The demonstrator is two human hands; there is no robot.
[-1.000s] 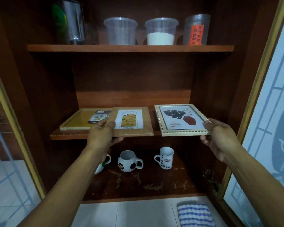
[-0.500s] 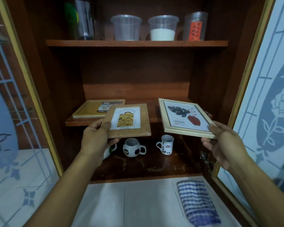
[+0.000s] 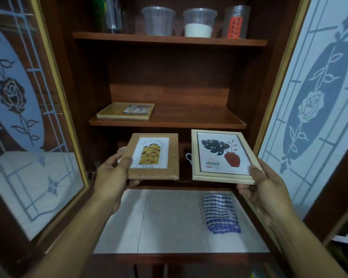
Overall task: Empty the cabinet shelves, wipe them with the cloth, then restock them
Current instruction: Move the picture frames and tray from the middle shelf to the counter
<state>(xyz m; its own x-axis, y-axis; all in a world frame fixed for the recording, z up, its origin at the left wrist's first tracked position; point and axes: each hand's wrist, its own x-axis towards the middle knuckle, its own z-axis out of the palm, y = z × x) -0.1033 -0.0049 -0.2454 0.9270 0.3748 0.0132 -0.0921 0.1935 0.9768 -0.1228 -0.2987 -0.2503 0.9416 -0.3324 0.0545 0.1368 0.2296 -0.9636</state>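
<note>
Setting: dark wood cabinet (image 3: 169,77), both doors swung open. L door (image 3: 28,137) and R door (image 3: 309,117) have frosted glass w/ rose pattern. White tiled counter (image 3: 169,221) runs in front of the lowest compartment.

Top shelf (image 3: 169,40), L to R: metal canister (image 3: 114,15), clear tub (image 3: 158,21), tub w/ white powder (image 3: 198,23), jar w/ red label (image 3: 236,22). All upright, in a row.

Mid shelf (image 3: 189,121): yellow tray (image 3: 127,111) lies flat at the L end.

L hand (image 3: 113,177): grips cork frame (image 3: 155,157) at its L edge, thumb on the face, fingers curled under. Pic in frame: yellow fruit. Frame roughly level, off the shelf, in view below the mid shelf front edge.

R hand (image 3: 263,187): grips cream frame (image 3: 219,157) at its lower R corner, thumb on top, fingers beneath. Pic: dark leaf + red vase, barcode sticker. Frame tilted slightly toward the camera, beside the cork frame, not touching it.

White mug (image 3: 188,157): only the handle shows, in the gap btwn the frames; rest hidden.

Cloth (image 3: 219,215): blue/white striped, folded, lies on the counter R of centre, below the cream frame. Neither hand touches it.
</note>
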